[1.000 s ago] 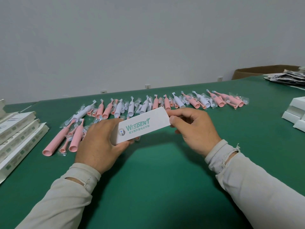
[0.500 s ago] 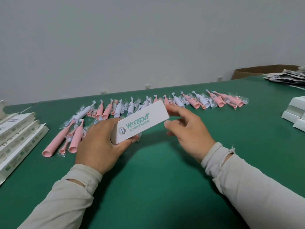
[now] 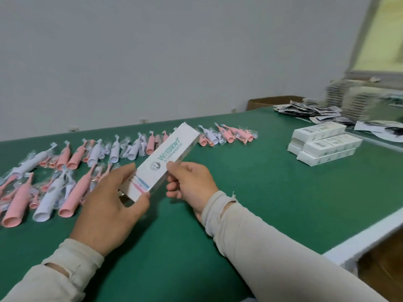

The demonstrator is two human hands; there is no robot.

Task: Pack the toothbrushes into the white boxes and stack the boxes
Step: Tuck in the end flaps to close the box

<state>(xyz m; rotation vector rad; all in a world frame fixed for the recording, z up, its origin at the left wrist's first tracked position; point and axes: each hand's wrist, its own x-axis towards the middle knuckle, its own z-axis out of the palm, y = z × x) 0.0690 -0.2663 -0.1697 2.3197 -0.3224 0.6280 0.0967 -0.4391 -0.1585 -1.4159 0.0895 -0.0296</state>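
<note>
Green felt covers the table (image 3: 250, 214), which runs back to a plain pale grey wall (image 3: 152, 51); a white edge strip borders the table on the right, with brown floor below it. Low on the wall, small sockets sit just above the table's far edge.

From the head camera, a white box (image 3: 165, 162) printed with teal lettering is held above the felt near the middle, tilted so its far end points up and to the right. The left hand (image 3: 109, 205) grips the box's near end, thumb across the front face and fingers curled behind it. The right hand (image 3: 192, 186) pinches the box's right long edge between thumb and curled fingers. Both forearms wear pale beige sleeves.

Behind and left of the box, toothbrushes (image 3: 72, 158), pink and white and each in a clear wrapper, lie in a loose row across the felt, with a second cluster nearer on the left. Well apart on the right, a stack of white boxes (image 3: 325, 142) rests on the table. Beyond it lie dark printed leaflets (image 3: 309, 110), a brown carton (image 3: 274, 101) and taller piles of stock.

Those far piles and the window corner at upper right are smeared by motion blur, so their contents cannot be made out. The leftmost toothbrushes are cut off by the frame edge, and the box's near flap is partly hidden behind the left hand.
</note>
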